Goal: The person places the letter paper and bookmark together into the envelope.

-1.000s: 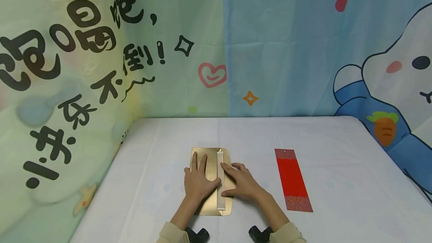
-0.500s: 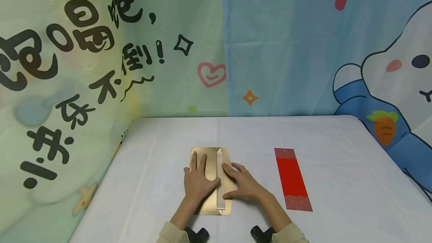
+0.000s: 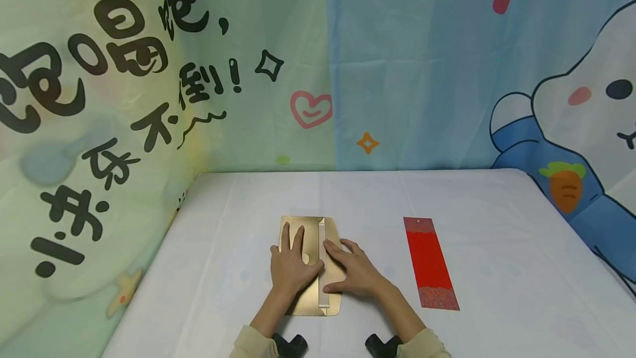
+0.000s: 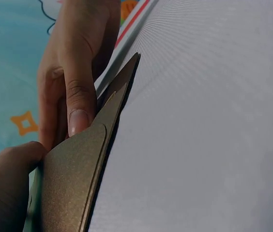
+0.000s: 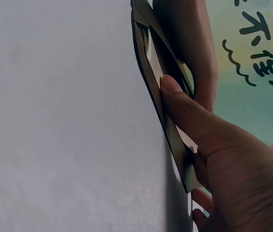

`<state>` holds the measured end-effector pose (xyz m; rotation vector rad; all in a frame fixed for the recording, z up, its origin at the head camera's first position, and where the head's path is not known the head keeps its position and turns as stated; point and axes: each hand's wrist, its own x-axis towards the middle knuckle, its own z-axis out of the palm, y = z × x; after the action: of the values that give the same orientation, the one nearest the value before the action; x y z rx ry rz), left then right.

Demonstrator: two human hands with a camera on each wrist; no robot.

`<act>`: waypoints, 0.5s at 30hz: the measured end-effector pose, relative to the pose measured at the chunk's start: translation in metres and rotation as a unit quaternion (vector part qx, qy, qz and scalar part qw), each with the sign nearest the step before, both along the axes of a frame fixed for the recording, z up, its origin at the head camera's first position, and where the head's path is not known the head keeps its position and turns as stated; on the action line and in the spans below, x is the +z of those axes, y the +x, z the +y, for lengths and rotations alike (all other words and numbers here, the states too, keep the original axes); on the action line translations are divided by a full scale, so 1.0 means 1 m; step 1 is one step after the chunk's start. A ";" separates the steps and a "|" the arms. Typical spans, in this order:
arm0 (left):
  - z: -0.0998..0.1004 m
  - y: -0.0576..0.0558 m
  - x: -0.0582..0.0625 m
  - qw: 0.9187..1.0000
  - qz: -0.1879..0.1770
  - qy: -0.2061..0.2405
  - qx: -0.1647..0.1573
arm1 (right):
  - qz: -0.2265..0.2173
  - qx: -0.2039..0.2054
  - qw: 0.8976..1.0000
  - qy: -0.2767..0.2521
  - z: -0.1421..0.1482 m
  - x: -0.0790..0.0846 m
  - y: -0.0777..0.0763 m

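A gold paper envelope (image 3: 312,303) lies on the white table, its flap spread out to the right. Along the fold runs a narrow whitish strip (image 3: 323,291). My left hand (image 3: 290,270) rests on the envelope's body with fingers spread, the thumb reaching the strip's left edge. From the right, my right hand (image 3: 360,272) touches the strip and flap with its fingertips and thumb, which stand apart along the strip. In the right wrist view the right thumb (image 5: 187,106) lies against the flap (image 5: 177,154). The envelope's lower left part is hidden under the left hand.
To the right lies a long red card (image 3: 431,264) with patterned ends and a small hole at its top. A white cloth covers the table (image 3: 238,220). Printed curtains (image 3: 422,70) stand behind and to the left. Black wrist devices (image 3: 383,345) sit under both wrists.
My right hand shifted slightly right along the flap, then back left to the strip. The left hand and the envelope stay nearly where they were.
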<state>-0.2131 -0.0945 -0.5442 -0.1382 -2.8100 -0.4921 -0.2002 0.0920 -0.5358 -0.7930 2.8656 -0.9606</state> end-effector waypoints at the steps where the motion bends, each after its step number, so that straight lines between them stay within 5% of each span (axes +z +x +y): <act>1: 0.000 0.000 0.000 1.000 0.000 0.000 0.000 | 0.002 -0.001 1.000 -0.001 -0.001 0.000 0.000; 15: 0.001 -0.001 0.000 1.000 -0.003 -0.006 -0.001 | 0.025 -0.009 1.000 0.009 -0.004 0.001 0.002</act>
<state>-0.2143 -0.0935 -0.5444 -0.1414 -2.8192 -0.4781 -0.1982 0.0880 -0.5351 -0.8022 2.9234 -0.9299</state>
